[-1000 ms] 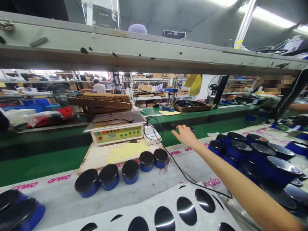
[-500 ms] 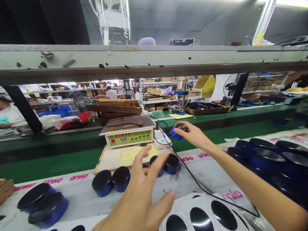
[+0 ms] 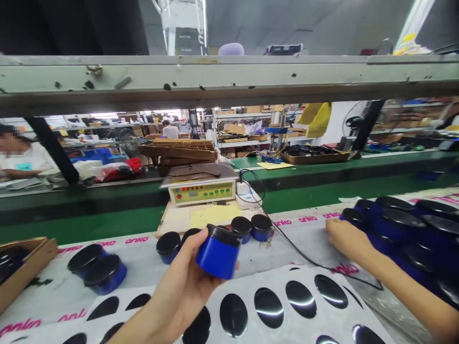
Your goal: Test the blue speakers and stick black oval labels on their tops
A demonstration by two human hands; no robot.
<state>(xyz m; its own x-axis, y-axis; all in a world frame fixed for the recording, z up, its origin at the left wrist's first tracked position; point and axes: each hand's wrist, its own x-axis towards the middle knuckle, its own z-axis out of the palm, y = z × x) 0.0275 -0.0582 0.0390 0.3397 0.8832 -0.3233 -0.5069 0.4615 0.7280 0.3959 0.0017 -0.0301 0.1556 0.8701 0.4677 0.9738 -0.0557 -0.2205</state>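
My left hand point(image 3: 175, 291) grips a round blue pot with a black top point(image 3: 218, 255), tilted and raised above the table. My right hand point(image 3: 346, 241) is at the left edge of a group of similar blue pots point(image 3: 399, 227). Its fingers look curled, and what they hold, if anything, is hidden. Beyond my left hand, two blue pots point(image 3: 261, 228) stand side by side, with another pair point(image 3: 168, 246) to their left, partly covered by the hand. Farther left, two more pots point(image 3: 105, 274) overlap in view. Below lies a white sheet with black discs point(image 3: 268, 308).
A control box with buttons point(image 3: 202, 191) sits on a board behind the pots. Its black cable point(image 3: 304, 255) crosses the table to the right. A green belt point(image 3: 297, 191) runs behind, under a shelf beam point(image 3: 215, 76). A cardboard box point(image 3: 39, 270) stands at left.
My left hand, empty and spread before, now holds a blue pot. My right hand has moved right from above the belt, where it held a blue object, to the group of pots.
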